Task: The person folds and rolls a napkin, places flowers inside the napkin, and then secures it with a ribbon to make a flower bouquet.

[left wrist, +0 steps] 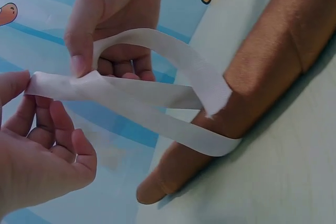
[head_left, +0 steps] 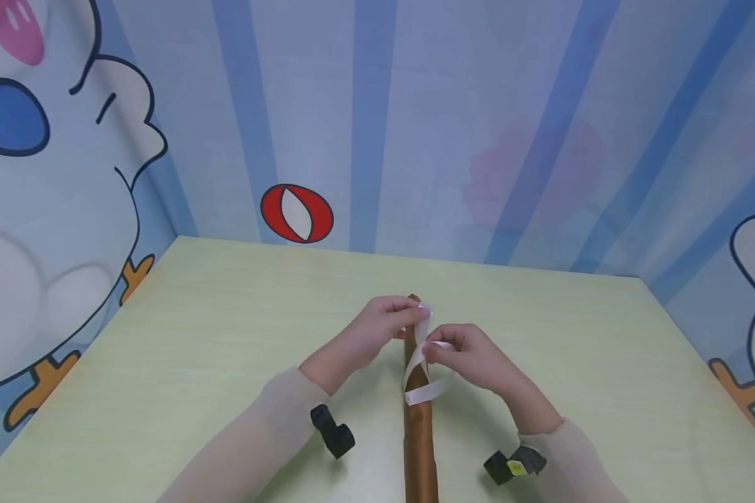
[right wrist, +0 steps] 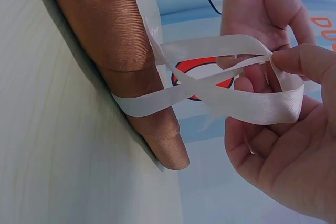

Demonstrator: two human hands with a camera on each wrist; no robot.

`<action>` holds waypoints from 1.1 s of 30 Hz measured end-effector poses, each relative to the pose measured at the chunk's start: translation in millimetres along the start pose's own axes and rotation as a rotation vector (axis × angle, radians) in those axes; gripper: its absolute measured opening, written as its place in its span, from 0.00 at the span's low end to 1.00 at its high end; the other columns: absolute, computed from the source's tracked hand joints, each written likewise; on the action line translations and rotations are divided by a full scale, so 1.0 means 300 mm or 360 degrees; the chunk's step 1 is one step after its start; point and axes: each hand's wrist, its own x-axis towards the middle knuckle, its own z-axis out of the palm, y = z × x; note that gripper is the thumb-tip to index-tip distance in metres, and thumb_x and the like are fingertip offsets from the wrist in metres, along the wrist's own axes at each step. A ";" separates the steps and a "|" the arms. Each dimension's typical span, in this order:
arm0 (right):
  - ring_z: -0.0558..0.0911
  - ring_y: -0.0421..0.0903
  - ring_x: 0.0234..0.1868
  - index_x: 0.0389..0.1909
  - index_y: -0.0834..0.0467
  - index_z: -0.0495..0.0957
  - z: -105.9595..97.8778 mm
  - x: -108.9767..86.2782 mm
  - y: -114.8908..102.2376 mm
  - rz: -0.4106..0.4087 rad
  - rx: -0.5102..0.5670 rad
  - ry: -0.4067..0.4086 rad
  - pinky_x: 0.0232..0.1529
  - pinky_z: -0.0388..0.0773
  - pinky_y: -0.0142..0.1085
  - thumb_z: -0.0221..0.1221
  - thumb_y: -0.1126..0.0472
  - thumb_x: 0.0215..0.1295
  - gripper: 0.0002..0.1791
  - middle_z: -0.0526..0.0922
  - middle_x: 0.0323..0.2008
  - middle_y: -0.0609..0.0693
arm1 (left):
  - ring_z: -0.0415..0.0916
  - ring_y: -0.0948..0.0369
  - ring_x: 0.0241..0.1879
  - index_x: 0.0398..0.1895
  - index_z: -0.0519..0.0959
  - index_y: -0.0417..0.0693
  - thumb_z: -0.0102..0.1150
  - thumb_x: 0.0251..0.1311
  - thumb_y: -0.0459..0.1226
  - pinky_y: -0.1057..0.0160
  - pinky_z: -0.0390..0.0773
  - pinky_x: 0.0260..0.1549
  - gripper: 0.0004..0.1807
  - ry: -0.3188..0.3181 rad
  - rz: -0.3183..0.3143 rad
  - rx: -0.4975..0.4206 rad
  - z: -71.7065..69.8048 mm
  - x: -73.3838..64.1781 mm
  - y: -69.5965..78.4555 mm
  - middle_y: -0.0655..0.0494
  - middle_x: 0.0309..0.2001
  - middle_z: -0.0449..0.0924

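A long brown satin-like fabric roll point(head_left: 420, 440) lies on the table, narrowing to a rounded tip at its far end. White ribbon point(left wrist: 163, 124) passes round it near that tip and crosses over itself above it. At the far end my left hand point(head_left: 386, 323) pinches one length of the ribbon between thumb and fingertips, drawing it taut in the left wrist view. Just to the right, my right hand point(head_left: 472, 353) pinches the ribbon where it bends into a loop point(right wrist: 262, 107). A loose cut ribbon end point(left wrist: 212, 98) hangs over the roll.
The pale yellow-green table point(head_left: 239, 300) meets a blue striped backdrop point(head_left: 415, 126) with cartoon figures at its far edge and sides. Small black wrist cameras sit on the left sleeve point(head_left: 283, 412) and the right sleeve point(head_left: 569, 454).
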 end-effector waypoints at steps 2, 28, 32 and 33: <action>0.72 0.46 0.33 0.37 0.63 0.80 0.000 -0.001 -0.002 0.0007 0.0008 0.0001 0.36 0.68 0.38 0.57 0.60 0.67 0.10 0.82 0.32 0.51 | 0.74 0.59 0.43 0.45 0.81 0.38 0.55 0.67 0.41 0.50 0.72 0.54 0.15 0.0022 0.0015 -0.0020 -0.001 0.002 0.014 0.54 0.40 0.81; 0.71 0.49 0.36 0.37 0.64 0.78 -0.011 -0.014 0.006 0.0039 0.0088 0.0014 0.36 0.67 0.39 0.55 0.61 0.68 0.09 0.79 0.31 0.52 | 0.75 0.52 0.44 0.40 0.82 0.41 0.61 0.62 0.40 0.48 0.69 0.50 0.11 -0.0054 -0.0081 0.0065 0.021 -0.070 -0.046 0.58 0.36 0.82; 0.72 0.49 0.37 0.37 0.65 0.79 -0.011 -0.014 0.010 0.0025 0.0106 0.0008 0.37 0.67 0.40 0.55 0.61 0.68 0.10 0.79 0.32 0.52 | 0.73 0.59 0.42 0.36 0.81 0.41 0.62 0.61 0.39 0.50 0.70 0.49 0.09 -0.0043 -0.0078 0.0045 0.026 -0.070 -0.066 0.56 0.36 0.81; 0.72 0.49 0.37 0.37 0.65 0.79 -0.011 -0.014 0.010 0.0025 0.0108 0.0007 0.38 0.67 0.40 0.55 0.61 0.68 0.10 0.80 0.32 0.52 | 0.72 0.59 0.42 0.35 0.80 0.41 0.62 0.61 0.38 0.51 0.69 0.48 0.08 -0.0038 -0.0077 0.0040 0.026 -0.068 -0.072 0.56 0.36 0.81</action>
